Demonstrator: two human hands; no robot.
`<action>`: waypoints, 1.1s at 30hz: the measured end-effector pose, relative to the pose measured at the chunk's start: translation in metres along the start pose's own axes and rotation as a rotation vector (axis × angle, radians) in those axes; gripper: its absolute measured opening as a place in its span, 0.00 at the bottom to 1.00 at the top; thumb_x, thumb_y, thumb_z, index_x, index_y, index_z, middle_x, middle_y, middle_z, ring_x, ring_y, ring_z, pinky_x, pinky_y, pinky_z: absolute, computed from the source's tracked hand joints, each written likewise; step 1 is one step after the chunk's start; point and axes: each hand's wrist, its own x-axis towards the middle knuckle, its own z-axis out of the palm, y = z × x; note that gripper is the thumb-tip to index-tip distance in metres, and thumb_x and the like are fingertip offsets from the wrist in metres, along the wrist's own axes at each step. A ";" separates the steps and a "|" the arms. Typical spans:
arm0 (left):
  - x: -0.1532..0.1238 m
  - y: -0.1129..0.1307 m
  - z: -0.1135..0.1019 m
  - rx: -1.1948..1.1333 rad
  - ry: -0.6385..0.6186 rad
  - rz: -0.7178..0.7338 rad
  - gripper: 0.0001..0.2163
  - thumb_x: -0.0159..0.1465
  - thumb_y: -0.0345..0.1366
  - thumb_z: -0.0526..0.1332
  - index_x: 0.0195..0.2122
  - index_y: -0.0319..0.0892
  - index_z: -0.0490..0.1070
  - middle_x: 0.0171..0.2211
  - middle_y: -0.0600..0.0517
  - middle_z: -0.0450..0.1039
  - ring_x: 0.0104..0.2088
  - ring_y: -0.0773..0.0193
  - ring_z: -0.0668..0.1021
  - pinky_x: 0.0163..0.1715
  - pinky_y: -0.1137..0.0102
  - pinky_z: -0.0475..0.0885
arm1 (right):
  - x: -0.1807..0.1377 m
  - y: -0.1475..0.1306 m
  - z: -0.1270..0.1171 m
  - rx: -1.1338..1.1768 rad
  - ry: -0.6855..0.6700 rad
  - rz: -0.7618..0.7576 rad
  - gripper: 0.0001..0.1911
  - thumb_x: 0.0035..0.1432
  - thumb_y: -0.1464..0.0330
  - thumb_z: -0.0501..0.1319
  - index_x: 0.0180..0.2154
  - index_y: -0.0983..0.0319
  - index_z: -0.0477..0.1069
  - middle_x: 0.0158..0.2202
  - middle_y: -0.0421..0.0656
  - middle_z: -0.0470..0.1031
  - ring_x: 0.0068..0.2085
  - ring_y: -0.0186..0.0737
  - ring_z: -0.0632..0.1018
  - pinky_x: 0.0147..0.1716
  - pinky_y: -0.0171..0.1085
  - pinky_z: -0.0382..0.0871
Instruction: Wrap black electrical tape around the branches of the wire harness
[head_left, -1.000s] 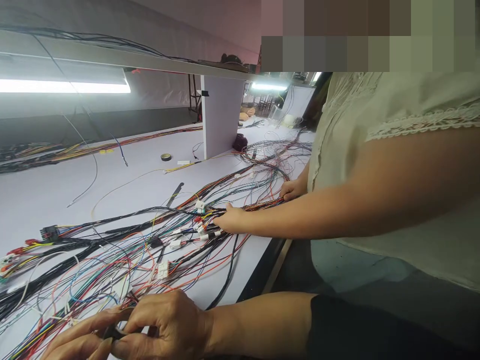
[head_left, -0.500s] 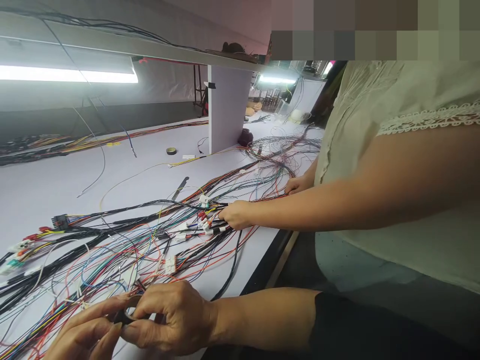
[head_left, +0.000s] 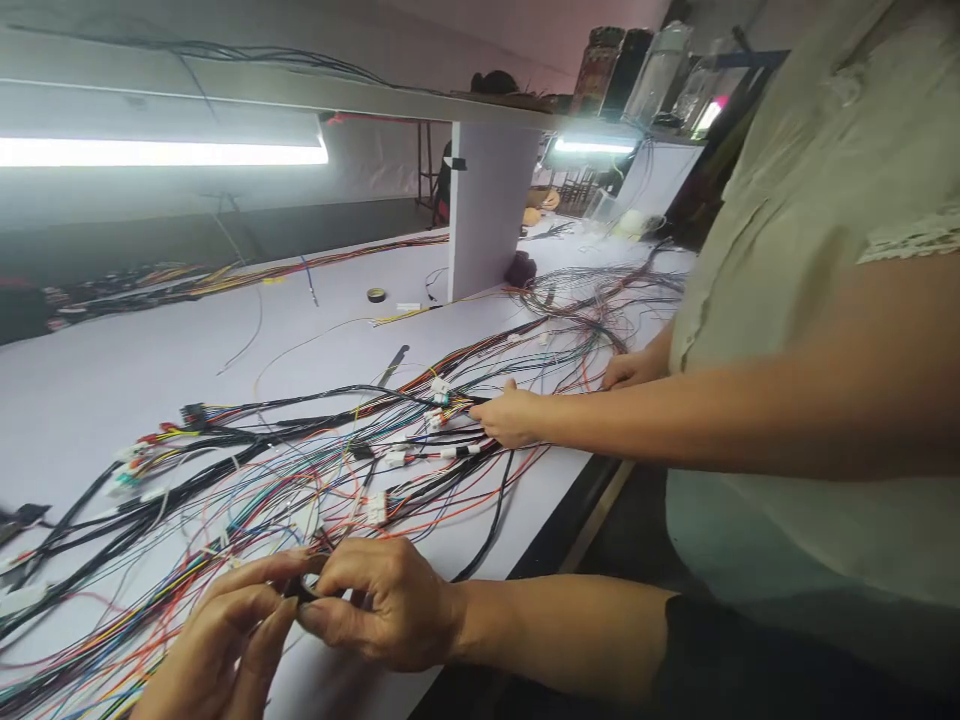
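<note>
Change: since the earlier frame our view has swung left, and our hands have risen with the tape roll.
Tape roll (head_left: pixel 306 587): small, dark, pinched between both our hands at the near table edge, over the wires; mostly hidden, so we cannot tell its axis.
Right hand (head_left: pixel 382 612): curled, fingertips closed on the roll.
Left hand (head_left: pixel 225 645): fingers bent, meeting the roll from the left.
Wires (head_left: pixel 300 470): coloured harness, long axis running left to right, just beyond both hands.
Co-worker's hand (head_left: pixel 514 415): resting on the wires, well apart to our right.
Table (head_left: pixel 112 370): bare white surface beyond the harness; near edge just below our wrists.
</note>
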 end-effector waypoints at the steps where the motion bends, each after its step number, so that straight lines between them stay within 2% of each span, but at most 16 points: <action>1: 0.002 0.004 -0.002 0.025 -0.011 0.032 0.03 0.65 0.33 0.56 0.38 0.45 0.68 0.46 0.52 0.74 0.46 0.67 0.78 0.41 0.77 0.75 | 0.000 -0.002 -0.001 0.013 -0.004 0.009 0.18 0.64 0.57 0.54 0.29 0.64 0.67 0.28 0.42 0.69 0.30 0.31 0.69 0.35 0.31 0.67; 3: 0.005 0.014 -0.003 0.050 -0.015 0.029 0.02 0.66 0.32 0.55 0.38 0.44 0.67 0.45 0.51 0.74 0.46 0.68 0.78 0.41 0.78 0.75 | 0.000 -0.006 -0.002 0.035 -0.006 0.033 0.19 0.64 0.56 0.54 0.29 0.64 0.67 0.27 0.42 0.68 0.29 0.30 0.68 0.33 0.30 0.66; 6: 0.005 0.027 -0.004 -0.002 0.025 -0.075 0.02 0.67 0.32 0.55 0.37 0.44 0.65 0.46 0.50 0.72 0.47 0.67 0.77 0.45 0.76 0.74 | 0.000 -0.010 -0.003 0.049 -0.006 0.078 0.20 0.64 0.55 0.54 0.29 0.65 0.67 0.27 0.41 0.66 0.28 0.29 0.67 0.29 0.30 0.64; 9: 0.003 0.032 -0.002 -0.041 0.058 -0.110 0.02 0.67 0.31 0.55 0.36 0.43 0.65 0.46 0.50 0.71 0.48 0.69 0.75 0.47 0.77 0.72 | 0.001 -0.011 -0.003 0.043 -0.005 0.090 0.19 0.64 0.56 0.54 0.28 0.65 0.66 0.27 0.41 0.66 0.28 0.30 0.67 0.30 0.31 0.63; 12: 0.003 0.032 -0.001 -0.037 0.077 -0.085 0.02 0.67 0.30 0.55 0.37 0.43 0.65 0.45 0.50 0.71 0.48 0.70 0.75 0.48 0.77 0.71 | 0.001 -0.010 -0.001 0.051 0.011 0.078 0.17 0.63 0.58 0.56 0.29 0.65 0.67 0.27 0.40 0.65 0.28 0.30 0.66 0.30 0.31 0.62; 17: 0.002 0.032 -0.001 -0.053 0.134 -0.074 0.03 0.65 0.28 0.56 0.36 0.43 0.65 0.44 0.49 0.71 0.48 0.66 0.76 0.44 0.74 0.74 | 0.003 -0.015 0.000 0.086 0.043 0.088 0.14 0.62 0.62 0.59 0.30 0.66 0.70 0.27 0.40 0.67 0.29 0.30 0.67 0.31 0.32 0.63; 24: -0.004 0.035 -0.005 -0.138 0.217 -0.150 0.02 0.66 0.29 0.56 0.37 0.42 0.65 0.44 0.47 0.70 0.48 0.64 0.76 0.44 0.69 0.75 | 0.014 -0.035 -0.007 0.030 0.014 0.078 0.13 0.61 0.62 0.60 0.32 0.65 0.72 0.29 0.42 0.70 0.31 0.31 0.69 0.33 0.32 0.64; 29: -0.002 0.032 -0.002 -0.233 0.302 -0.134 0.02 0.67 0.30 0.56 0.37 0.42 0.66 0.43 0.47 0.70 0.46 0.64 0.76 0.43 0.69 0.76 | 0.021 -0.041 -0.005 -0.042 0.006 0.069 0.13 0.61 0.62 0.59 0.29 0.64 0.70 0.27 0.39 0.67 0.30 0.30 0.67 0.33 0.32 0.62; 33: -0.004 0.023 0.000 -0.261 0.335 -0.198 0.02 0.67 0.31 0.56 0.36 0.42 0.67 0.43 0.48 0.69 0.46 0.66 0.76 0.43 0.72 0.75 | 0.026 -0.034 0.003 -0.054 0.011 0.079 0.13 0.61 0.62 0.59 0.27 0.63 0.69 0.26 0.39 0.66 0.29 0.31 0.66 0.31 0.33 0.61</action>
